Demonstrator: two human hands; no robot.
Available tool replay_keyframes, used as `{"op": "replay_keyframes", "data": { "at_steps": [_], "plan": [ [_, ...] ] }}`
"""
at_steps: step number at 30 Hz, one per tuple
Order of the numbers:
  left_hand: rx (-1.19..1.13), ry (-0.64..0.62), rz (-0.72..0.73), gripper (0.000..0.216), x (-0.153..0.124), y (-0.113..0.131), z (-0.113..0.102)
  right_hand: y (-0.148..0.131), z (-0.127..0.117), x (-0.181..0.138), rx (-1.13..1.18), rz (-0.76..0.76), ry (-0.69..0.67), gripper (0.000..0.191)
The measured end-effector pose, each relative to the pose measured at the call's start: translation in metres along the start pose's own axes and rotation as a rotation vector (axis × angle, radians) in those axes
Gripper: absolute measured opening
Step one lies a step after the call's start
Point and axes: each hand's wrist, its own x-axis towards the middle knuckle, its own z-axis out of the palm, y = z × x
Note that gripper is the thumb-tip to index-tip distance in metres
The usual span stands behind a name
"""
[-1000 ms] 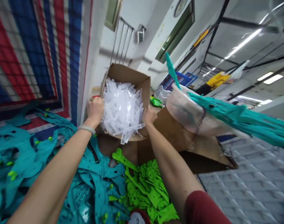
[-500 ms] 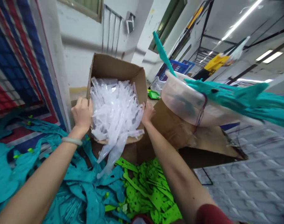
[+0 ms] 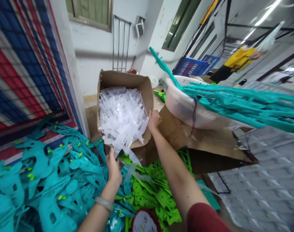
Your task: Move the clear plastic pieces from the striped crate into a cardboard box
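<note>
Left hand (image 3: pixel 114 170) dropped below box (image 3: pixel 124 80); spilled clear strips (image 3: pixel 122 119) above fingers (image 3: pixel 109 156).

**Around the work area**

On my left I see a heap of teal plastic parts (image 3: pixel 52 180) dotted with small green clips, piled against a red, white and blue striped sheet (image 3: pixel 21 74) behind a wire grid. Toward the right stands a white basin (image 3: pixel 183 106) on a flattened brown cardboard sheet (image 3: pixel 209 141), with long teal pieces (image 3: pixel 245 106) jutting out over its rim. Farther back I make out a blue crate (image 3: pixel 195 66) and a window (image 3: pixel 91 13) in the white wall.
</note>
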Motion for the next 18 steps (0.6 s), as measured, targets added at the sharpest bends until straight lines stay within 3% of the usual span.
{"op": "replay_keyframes", "data": {
  "at_steps": [3, 6, 12, 18],
  "plan": [
    [-0.145, -0.106, -0.169, 0.022, -0.005, -0.019, 0.02, 0.006, -0.001, -0.005, 0.031, 0.013, -0.002, 0.032],
    [-0.227, -0.106, -0.239, 0.017, 0.011, -0.024, 0.035, 0.009, -0.002, -0.009, 0.065, 0.044, -0.004, 0.03],
    [-0.307, -0.091, -0.225, 0.012, 0.029, -0.03, 0.041, 0.01, -0.007, -0.009, 0.173, 0.085, 0.003, 0.031],
    [-0.348, -0.089, -0.223, 0.012, 0.022, -0.024, 0.046, -0.01, -0.017, -0.01, 0.33, -0.045, 0.067, 0.046]
  ]
}}
